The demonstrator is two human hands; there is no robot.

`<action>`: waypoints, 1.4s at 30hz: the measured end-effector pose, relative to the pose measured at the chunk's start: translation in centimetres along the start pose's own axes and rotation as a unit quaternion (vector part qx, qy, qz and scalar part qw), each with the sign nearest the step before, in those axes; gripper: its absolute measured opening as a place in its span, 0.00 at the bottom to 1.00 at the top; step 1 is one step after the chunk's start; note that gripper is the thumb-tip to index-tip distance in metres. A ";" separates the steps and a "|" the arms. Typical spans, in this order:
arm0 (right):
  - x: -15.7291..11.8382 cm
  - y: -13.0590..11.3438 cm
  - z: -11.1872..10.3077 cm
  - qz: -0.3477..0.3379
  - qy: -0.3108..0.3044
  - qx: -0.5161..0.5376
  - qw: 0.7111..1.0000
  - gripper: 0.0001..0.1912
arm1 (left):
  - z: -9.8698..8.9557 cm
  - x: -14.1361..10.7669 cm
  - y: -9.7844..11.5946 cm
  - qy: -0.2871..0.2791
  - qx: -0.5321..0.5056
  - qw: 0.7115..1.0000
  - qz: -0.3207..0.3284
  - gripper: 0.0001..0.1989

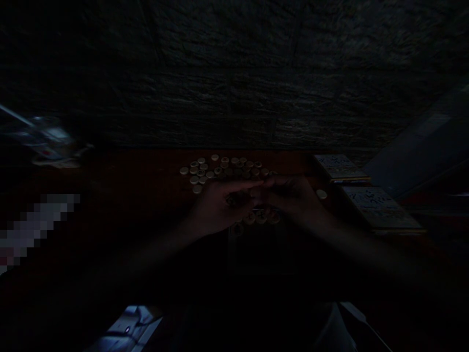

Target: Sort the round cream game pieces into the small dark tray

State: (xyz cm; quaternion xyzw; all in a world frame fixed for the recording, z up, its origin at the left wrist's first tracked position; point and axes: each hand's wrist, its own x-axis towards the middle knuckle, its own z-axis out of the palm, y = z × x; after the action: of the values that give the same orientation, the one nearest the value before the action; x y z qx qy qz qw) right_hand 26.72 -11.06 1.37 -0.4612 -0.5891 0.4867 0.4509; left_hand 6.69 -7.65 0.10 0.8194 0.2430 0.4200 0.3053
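In a very dark view, my left hand (220,203) and my right hand (295,198) meet at their fingertips over the middle of the wooden table (146,171). The fingers of both are bent together around something too dim to make out. Several round pale pieces (201,173) lie scattered just beyond my hands. Nearer to me, a few round pieces with dark marks (249,217) sit in a row at the far edge of a dark flat rectangle (260,249). Another marked piece (237,229) lies below that row, on its left.
Two flat boxes with printed lids (339,166) (381,208) lie at the right. A single pale piece (321,194) rests between my right hand and them. Clear plastic items (51,139) stand at the far left. Behind the table rises a stone-like wall (220,73).
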 end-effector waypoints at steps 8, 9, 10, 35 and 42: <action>0.1 0.1 0.0 -0.013 0.018 -0.012 1.000 0.17 | 0.2 0.2 -0.1 0.011 -0.038 0.999 -0.032 0.16; 0.1 0.0 0.1 -0.019 0.022 -0.011 1.000 0.16 | 0.2 0.2 -0.2 0.020 -0.049 0.998 -0.044 0.15; 0.1 -0.1 0.1 -0.024 0.025 -0.010 0.999 0.16 | 0.2 0.2 -0.3 0.030 -0.059 0.996 -0.055 0.14; -0.2 0.2 0.0 -0.146 0.073 -0.086 0.983 0.13 | 0.1 0.8 -0.4 0.056 -0.101 0.991 -0.067 0.11; -0.3 0.7 -0.6 -0.180 0.077 -0.202 0.960 0.15 | -0.1 0.6 0.0 0.049 -0.139 0.985 -0.092 0.10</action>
State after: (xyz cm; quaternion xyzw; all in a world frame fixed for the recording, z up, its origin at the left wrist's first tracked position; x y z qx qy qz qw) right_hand 27.45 -11.22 0.77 -0.4652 -0.7123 0.2313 0.4719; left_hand 6.94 -7.19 0.48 0.7217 0.2712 0.4598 0.4406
